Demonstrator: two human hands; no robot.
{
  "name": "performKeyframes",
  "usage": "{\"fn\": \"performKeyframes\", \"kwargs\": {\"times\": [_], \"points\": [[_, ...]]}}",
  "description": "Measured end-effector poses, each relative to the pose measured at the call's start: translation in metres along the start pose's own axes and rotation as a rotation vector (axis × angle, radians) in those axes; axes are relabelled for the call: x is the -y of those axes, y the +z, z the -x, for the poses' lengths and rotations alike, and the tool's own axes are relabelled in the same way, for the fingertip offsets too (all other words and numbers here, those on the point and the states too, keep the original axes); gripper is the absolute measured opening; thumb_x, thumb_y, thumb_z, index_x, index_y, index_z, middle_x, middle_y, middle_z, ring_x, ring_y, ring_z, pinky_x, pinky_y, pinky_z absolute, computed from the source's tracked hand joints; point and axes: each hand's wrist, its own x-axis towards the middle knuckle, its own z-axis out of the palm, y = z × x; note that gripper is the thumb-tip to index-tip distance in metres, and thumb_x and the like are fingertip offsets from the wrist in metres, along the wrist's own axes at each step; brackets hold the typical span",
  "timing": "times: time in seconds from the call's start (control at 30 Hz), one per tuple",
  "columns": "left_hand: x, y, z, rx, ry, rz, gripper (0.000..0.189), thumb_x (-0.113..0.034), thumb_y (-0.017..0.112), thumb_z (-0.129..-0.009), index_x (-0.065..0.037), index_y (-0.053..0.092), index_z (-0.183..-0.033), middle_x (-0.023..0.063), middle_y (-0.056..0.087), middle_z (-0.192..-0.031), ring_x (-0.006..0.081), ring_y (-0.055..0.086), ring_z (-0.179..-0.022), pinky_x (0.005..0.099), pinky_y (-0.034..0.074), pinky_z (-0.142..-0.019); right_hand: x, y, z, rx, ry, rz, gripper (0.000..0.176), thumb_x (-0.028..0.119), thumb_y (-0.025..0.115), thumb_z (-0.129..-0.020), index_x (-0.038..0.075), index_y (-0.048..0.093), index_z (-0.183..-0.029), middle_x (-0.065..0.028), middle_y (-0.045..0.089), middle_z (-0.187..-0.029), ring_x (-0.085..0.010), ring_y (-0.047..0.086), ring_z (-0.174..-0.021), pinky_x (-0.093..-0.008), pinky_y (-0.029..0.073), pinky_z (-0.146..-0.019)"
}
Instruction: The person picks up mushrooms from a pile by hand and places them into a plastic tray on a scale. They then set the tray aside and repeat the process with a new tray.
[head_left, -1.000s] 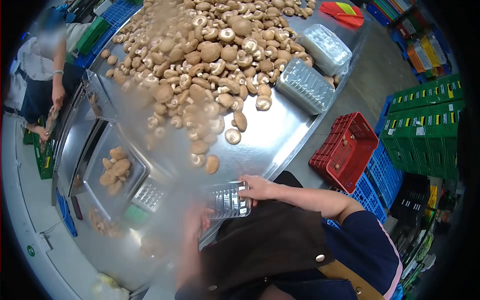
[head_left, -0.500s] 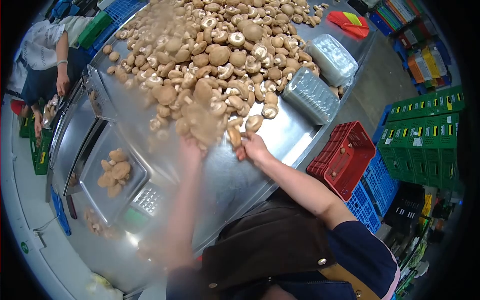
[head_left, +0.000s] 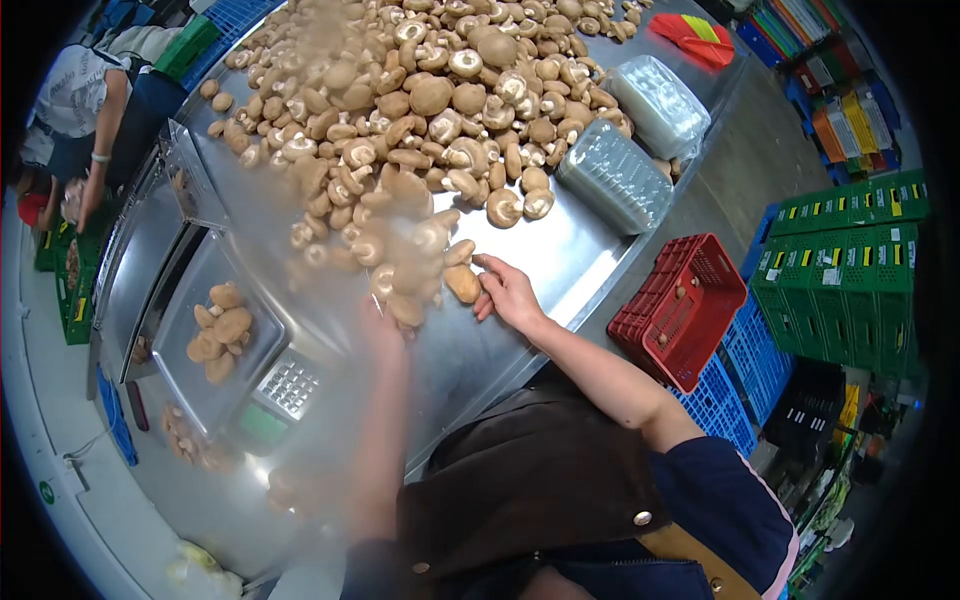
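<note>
A large heap of brown shiitake mushrooms (head_left: 430, 95) covers the far part of the steel table (head_left: 460, 370). At the heap's near edge, my right hand (head_left: 510, 295) has its curled fingers against the right side of a single mushroom (head_left: 462, 284); another mushroom touches that one from behind. My left hand (head_left: 385, 325) is to the left, hazy behind a smear on the view, with its fingers right at a mushroom (head_left: 405, 308) on the near side of the heap. The smear hides how those fingers are closed.
At left, a scale tray (head_left: 262, 345) bears several mushrooms beside its keypad (head_left: 290, 385). Clear plastic trays (head_left: 618, 178) stand wrapped at right, near a red and yellow item (head_left: 692, 40). A red crate (head_left: 680, 312) and green crates (head_left: 840, 270) flank the table. Another person (head_left: 85, 110) works at far left.
The mushroom at my right hand has turned and shifted slightly toward me. My left hand has moved a little down. The other person's arm has moved, and the view has shifted slightly.
</note>
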Motion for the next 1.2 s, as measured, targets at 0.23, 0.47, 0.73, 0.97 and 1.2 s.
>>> {"fn": "performKeyframes", "kwargs": {"times": [0.23,0.47,0.73,0.97,1.2], "points": [[0.007,-0.046,0.055,-0.038,-0.059,-0.195,0.029,0.004,0.053,-0.091,-0.002,0.047,-0.118,0.0113,0.056,-0.11,0.0122,0.058,-0.058,0.0234,0.042,-0.038,-0.012,-0.001,0.053,0.012,-0.094,0.421,0.039,0.007,0.051,-0.095,-0.004,0.051,-0.133,-0.0133,0.063,-0.089,-0.0213,0.065,-0.063,-0.0338,0.055,-0.057],[0.004,-0.075,0.08,0.074,-0.008,-0.455,0.04,0.0,0.056,-0.092,0.0,0.047,-0.13,0.0111,0.054,-0.116,0.0146,0.062,-0.07,0.0261,0.05,-0.054,-0.006,-0.011,0.063,-0.023,-0.307,0.856,0.033,0.012,0.061,-0.088,0.001,0.06,-0.119,-0.0205,0.062,-0.096,-0.038,0.062,-0.09,-0.0446,0.05,-0.082],[-0.042,-0.042,0.088,0.164,0.69,-1.052,0.076,-0.031,0.071,-0.083,0.0,0.036,-0.143,0.0235,0.041,-0.145,0.0391,0.036,-0.136,0.0451,0.028,-0.113,0.061,0.033,0.009,-0.039,-0.827,0.945,0.027,0.006,0.057,-0.085,0.005,0.058,-0.112,-0.0146,0.059,-0.103,-0.033,0.06,-0.1,-0.0417,0.051,-0.08],[-0.056,0.003,0.056,0.143,0.469,-0.911,0.069,-0.03,0.076,-0.079,0.001,0.049,-0.135,0.0224,0.054,-0.134,0.037,0.049,-0.127,0.0435,0.037,-0.107,0.057,0.062,-0.022,0.137,-0.649,0.929,0.03,0.015,0.043,-0.092,0.008,0.057,-0.118,-0.0154,0.057,-0.115,-0.0362,0.058,-0.103,-0.0422,0.047,-0.088],[-0.073,0.001,0.049,0.061,0.317,-0.611,0.047,-0.012,0.075,-0.077,0.0,0.061,-0.12,0.017,0.065,-0.114,0.0282,0.06,-0.114,0.0376,0.046,-0.097,0.039,0.019,0.01,-0.042,-0.698,0.723,0.031,0.001,0.058,-0.084,0.009,0.06,-0.115,-0.0105,0.06,-0.112,-0.0324,0.062,-0.098,-0.0406,0.051,-0.083]]}}
